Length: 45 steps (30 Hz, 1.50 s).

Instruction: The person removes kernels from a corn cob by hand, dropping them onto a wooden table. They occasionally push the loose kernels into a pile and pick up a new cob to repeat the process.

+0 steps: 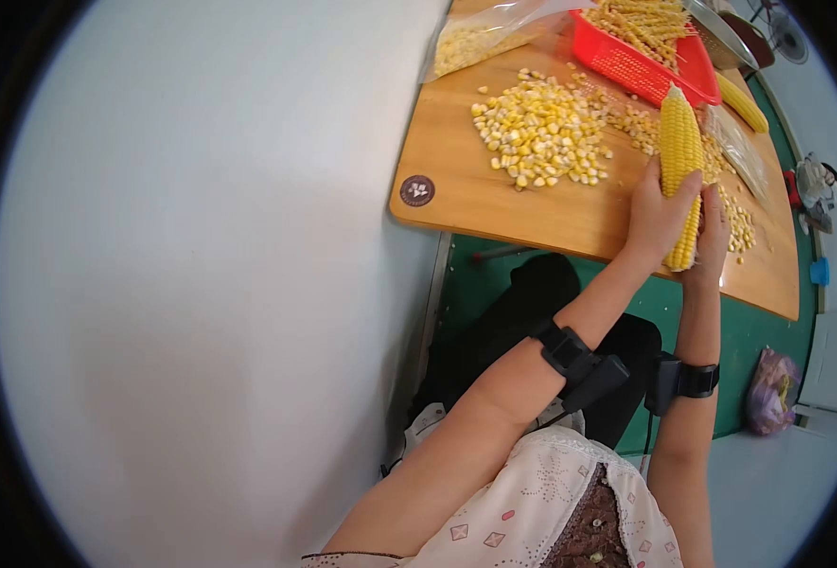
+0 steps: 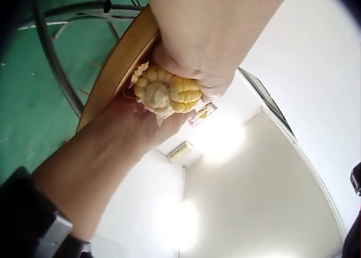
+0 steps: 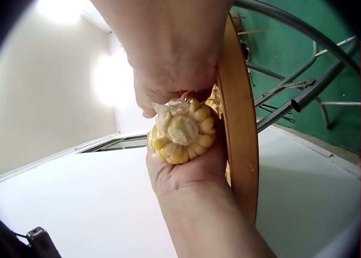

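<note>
A whole ear of corn point(image 1: 680, 151) with yellow kernels is held up at the table's near edge, its narrow tip pointing away. My left hand point(image 1: 658, 216) grips it from the left, thumb laid across the kernels. From the right, my right hand point(image 1: 712, 232) holds the lower part, its fingers partly hidden behind the ear. Both wrist views face the cut stalk end point(image 2: 157, 96), pale and ringed by kernels, with the two hands around it. A few husk shreds point(image 3: 163, 112) cling there.
Loose kernels point(image 1: 543, 131) lie heaped on the wooden table point(image 1: 494, 213). Behind them stand a red basket point(image 1: 617, 64) of stripped cobs and a plastic bag point(image 1: 475, 47) of kernels. Another ear point(image 1: 744, 102) lies at the back right, near a clear bag point(image 1: 742, 151).
</note>
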Each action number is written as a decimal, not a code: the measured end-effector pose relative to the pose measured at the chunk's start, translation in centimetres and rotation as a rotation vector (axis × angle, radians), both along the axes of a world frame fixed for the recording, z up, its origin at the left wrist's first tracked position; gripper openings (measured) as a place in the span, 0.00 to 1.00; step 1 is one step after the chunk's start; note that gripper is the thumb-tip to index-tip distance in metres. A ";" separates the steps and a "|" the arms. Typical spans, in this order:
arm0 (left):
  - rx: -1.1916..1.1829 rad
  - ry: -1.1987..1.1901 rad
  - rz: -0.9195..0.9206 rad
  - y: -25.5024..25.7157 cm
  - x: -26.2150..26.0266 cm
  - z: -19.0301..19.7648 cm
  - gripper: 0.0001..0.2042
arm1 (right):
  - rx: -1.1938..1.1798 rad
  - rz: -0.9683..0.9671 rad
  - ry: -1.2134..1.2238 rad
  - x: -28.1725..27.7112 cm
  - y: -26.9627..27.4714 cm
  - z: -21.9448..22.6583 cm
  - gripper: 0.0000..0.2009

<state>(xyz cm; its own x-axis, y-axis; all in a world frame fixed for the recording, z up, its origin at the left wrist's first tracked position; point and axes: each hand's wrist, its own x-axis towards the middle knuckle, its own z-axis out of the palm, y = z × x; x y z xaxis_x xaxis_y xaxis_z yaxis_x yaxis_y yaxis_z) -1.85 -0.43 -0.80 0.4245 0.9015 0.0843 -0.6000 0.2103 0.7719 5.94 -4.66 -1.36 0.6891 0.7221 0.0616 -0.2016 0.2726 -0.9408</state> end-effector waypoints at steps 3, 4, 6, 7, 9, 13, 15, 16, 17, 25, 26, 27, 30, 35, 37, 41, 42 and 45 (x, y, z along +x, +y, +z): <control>0.029 -0.025 0.065 0.0 -0.3 -0.1 0.15 | -0.005 0.034 -0.013 -0.5 0.3 0.6 0.13; 0.034 -0.032 0.076 0.0 -0.4 -0.1 0.15 | 0.002 0.048 -0.013 -0.5 0.3 0.5 0.13; 0.058 -0.047 0.112 -0.2 -0.4 -0.1 0.14 | -0.007 0.037 -0.010 -0.3 0.2 0.3 0.14; 0.050 -0.035 0.109 -0.2 -0.3 0.0 0.14 | -0.007 0.026 -0.008 -0.2 0.1 0.3 0.14; 0.039 -0.013 0.102 -0.3 -0.2 0.1 0.14 | -0.001 0.024 -0.025 -0.3 -0.1 0.4 0.14; 0.049 0.027 0.116 -0.2 -0.1 0.0 0.14 | -0.012 0.018 -0.021 0.2 -0.1 0.1 0.13; 0.063 0.064 0.119 -0.2 -0.3 0.1 0.14 | -0.017 -0.015 -0.001 0.4 -0.1 -0.1 0.12; 0.044 0.095 0.085 -0.3 -0.6 0.3 0.14 | -0.011 -0.042 -0.008 0.7 0.1 -0.6 0.11; 0.032 0.112 0.073 -0.3 -0.6 0.2 0.15 | -0.027 0.052 -0.085 1.2 -0.3 -0.7 0.10; -0.167 -0.010 -0.155 0.5 0.2 -0.4 0.15 | 0.040 0.061 -0.014 0.0 -0.8 0.1 0.08; -0.187 -0.003 -0.236 0.7 0.0 -0.2 0.16 | 0.055 0.055 0.004 0.0 -0.8 0.1 0.09; -0.209 0.010 -0.311 1.0 -0.1 -0.1 0.17 | -0.033 0.092 -0.044 0.3 -1.4 0.9 0.10; -0.136 0.140 -0.318 2.1 0.4 -0.6 0.18 | -0.031 0.121 0.026 0.8 -1.4 1.2 0.11; -0.109 0.152 -0.317 2.0 0.7 -0.1 0.18 | -0.001 0.038 -0.025 1.2 -0.5 0.7 0.14; -0.091 0.150 -0.312 2.0 0.9 -0.1 0.19 | 0.056 0.013 -0.095 1.2 -0.1 0.0 0.15; -0.071 0.132 -0.308 2.2 1.1 -0.4 0.19 | 0.056 -0.008 -0.061 1.1 -0.4 0.1 0.14; -0.082 0.116 -0.315 2.1 1.1 -0.4 0.20 | 0.076 -0.024 -0.095 1.2 -0.2 0.0 0.13; -0.082 0.107 -0.361 2.2 0.9 -0.6 0.20 | 0.090 -0.054 -0.145 1.0 -0.2 -0.9 0.11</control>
<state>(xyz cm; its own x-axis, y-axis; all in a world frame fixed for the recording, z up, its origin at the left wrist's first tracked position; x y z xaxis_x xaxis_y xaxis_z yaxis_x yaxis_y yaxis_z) -0.95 1.79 -1.41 0.7187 0.6940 -0.0433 -0.3932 0.4569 0.7979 6.96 -4.89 -2.30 0.7061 0.6712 0.2255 -0.0485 0.3635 -0.9303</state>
